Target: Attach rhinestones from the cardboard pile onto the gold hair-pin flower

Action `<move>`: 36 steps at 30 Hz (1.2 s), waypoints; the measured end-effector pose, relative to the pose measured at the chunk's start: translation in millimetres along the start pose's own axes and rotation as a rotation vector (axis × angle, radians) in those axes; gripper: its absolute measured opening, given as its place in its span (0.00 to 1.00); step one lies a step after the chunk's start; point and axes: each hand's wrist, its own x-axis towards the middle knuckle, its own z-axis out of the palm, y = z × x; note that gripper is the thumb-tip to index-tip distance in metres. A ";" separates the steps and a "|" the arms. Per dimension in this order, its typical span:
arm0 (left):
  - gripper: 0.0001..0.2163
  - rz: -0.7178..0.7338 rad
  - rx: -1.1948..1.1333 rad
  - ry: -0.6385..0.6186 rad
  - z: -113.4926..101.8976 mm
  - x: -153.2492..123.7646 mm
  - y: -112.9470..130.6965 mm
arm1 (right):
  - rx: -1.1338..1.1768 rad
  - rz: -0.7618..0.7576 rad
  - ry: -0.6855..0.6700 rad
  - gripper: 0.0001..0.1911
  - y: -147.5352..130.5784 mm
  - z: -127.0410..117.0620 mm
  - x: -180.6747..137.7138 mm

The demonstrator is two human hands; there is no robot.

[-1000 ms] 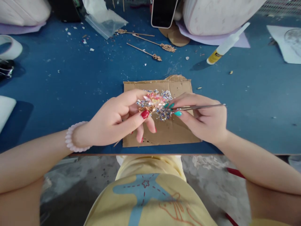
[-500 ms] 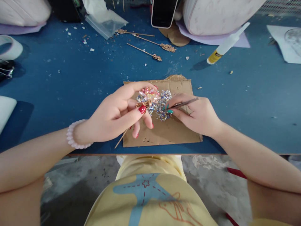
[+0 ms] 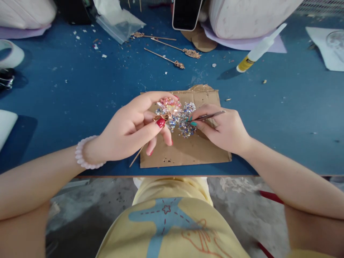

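My left hand [image 3: 126,129] is closed on a hairpin, thumb and fingers around its gold-coloured fitting. Pink and clear crystal petals form a flower [image 3: 170,105] at the hairpin's head, and its thin stick [image 3: 135,157] comes out below the hand. Pinched in my right hand [image 3: 227,127] is a slim pair of tweezers [image 3: 211,116]. Its tips reach into glittering blue and silver beads [image 3: 187,132] just right of the flower; whether these beads are joined to the hairpin I cannot tell. Beneath both hands lies a piece of cardboard [image 3: 185,154].
Several gold-coloured hairpin sticks [image 3: 178,64] lie on the blue table beyond the cardboard. A glue bottle [image 3: 245,63] stands at the right. A phone [image 3: 186,14], a plastic bag [image 3: 119,25] and a white tape roll [image 3: 12,53] are further out.
My left hand and the hairpin have shifted slightly to the left. The tweezers' back end has dipped a little, with the tips still among the beads.
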 end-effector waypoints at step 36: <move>0.19 0.119 0.006 -0.032 -3.4 0.8 -8.9 | 0.005 0.015 -0.081 0.09 -7.1 -1.2 1.1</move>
